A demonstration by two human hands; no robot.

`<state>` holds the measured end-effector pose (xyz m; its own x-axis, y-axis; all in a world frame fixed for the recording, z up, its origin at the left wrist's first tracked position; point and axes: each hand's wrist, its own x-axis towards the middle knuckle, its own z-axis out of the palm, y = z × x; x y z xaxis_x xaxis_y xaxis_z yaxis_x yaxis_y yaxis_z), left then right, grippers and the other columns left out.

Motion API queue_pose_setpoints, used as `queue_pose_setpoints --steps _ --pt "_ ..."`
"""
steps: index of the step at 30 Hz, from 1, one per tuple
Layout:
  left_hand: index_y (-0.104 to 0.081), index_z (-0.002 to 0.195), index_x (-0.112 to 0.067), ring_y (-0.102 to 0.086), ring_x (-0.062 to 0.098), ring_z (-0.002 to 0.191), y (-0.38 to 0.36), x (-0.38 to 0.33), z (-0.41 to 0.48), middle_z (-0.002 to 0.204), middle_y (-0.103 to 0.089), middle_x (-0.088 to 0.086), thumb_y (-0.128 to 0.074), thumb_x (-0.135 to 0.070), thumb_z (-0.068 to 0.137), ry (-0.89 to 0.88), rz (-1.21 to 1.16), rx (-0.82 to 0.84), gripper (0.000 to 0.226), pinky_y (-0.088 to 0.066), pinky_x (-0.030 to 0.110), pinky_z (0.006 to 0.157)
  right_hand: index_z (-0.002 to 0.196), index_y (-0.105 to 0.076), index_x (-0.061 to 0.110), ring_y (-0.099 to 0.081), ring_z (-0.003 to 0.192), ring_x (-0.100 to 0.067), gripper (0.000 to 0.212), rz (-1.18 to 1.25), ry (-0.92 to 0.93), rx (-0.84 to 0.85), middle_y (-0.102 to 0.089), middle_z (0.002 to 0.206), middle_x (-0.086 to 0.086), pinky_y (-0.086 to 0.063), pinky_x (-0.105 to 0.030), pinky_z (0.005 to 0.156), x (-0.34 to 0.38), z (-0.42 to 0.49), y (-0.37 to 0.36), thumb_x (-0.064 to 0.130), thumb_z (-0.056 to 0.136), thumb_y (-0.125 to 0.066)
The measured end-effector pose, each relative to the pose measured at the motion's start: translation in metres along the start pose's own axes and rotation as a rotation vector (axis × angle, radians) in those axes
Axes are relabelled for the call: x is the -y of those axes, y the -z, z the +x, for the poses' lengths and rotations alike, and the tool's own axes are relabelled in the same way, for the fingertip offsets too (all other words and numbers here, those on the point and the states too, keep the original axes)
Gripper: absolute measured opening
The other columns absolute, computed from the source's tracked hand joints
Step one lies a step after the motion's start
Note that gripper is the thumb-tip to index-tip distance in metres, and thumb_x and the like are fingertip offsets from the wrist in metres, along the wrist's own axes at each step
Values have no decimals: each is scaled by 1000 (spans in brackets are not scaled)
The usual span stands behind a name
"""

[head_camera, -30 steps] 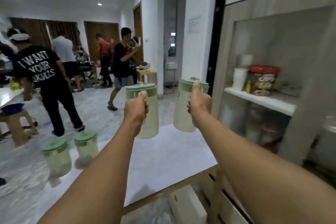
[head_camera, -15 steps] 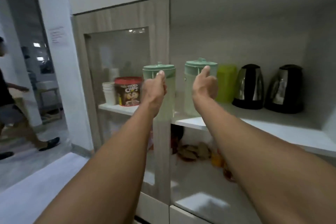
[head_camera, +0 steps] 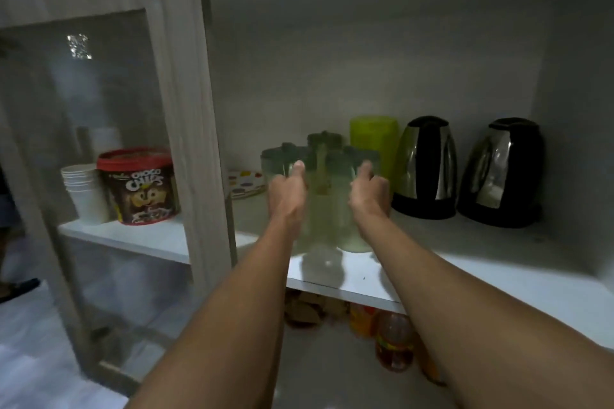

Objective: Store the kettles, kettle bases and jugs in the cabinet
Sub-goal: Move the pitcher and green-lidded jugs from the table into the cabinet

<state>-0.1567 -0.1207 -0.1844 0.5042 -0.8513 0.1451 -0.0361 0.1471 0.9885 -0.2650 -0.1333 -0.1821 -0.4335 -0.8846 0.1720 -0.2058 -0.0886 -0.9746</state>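
Left hand point(head_camera: 287, 196) gripped a pale green jug point(head_camera: 277, 161), thumb up by the lid. Right hand point(head_camera: 367, 197) gripped a second jug point(head_camera: 354, 237) likewise. Both jugs were upright, side by side, over the front of the cabinet shelf point(head_camera: 465, 262). Blur prevented establishing whether they touched it. A third jug point(head_camera: 324, 141) stood behind them. To the right stood a lime tub point(head_camera: 373, 139), a kettle point(head_camera: 425, 169) and a second kettle point(head_camera: 501, 173).

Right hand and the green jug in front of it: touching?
Touching. The head view shows the right hand curled round the pale green jug, thumb up by its lid.
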Motion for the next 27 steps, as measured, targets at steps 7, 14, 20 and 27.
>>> queue_pose_setpoints --steps 7,14,20,27 --pt "-69 82 -7 -66 39 87 -28 29 102 99 -69 27 -53 -49 86 4 11 49 45 -50 41 74 88 -69 7 -69 100 -41 60 33 -22 -21 -70 108 -29 -55 -47 87 -20 71 -65 47 102 -27" --pt "-67 86 -5 -61 31 79 -58 42 160 86 -68 17 -48 -41 98 -8 -33 106 42 -45 35 73 71 -59 12 -68 98 -43 57 82 21 -90 -71 98 -23 -55 -56 87 -28 122 -107 55 90 -27" --pt "-68 99 -4 -60 31 81 -70 41 191 82 -64 14 -47 -42 99 51 -12 242 43 -43 32 76 87 -57 14 -65 95 -35 78 86 -36 -94 -67 102 -19 -52 -57 95 -49 180 -123 80 62 -21" --pt "-48 141 -6 -50 37 127 -69 39 189 142 -50 18 -41 -74 86 84 314 264 88 -38 45 110 132 -52 5 -54 126 -38 74 6 -127 2 -53 142 -22 -42 -42 102 -20 149 -96 66 97 -31"
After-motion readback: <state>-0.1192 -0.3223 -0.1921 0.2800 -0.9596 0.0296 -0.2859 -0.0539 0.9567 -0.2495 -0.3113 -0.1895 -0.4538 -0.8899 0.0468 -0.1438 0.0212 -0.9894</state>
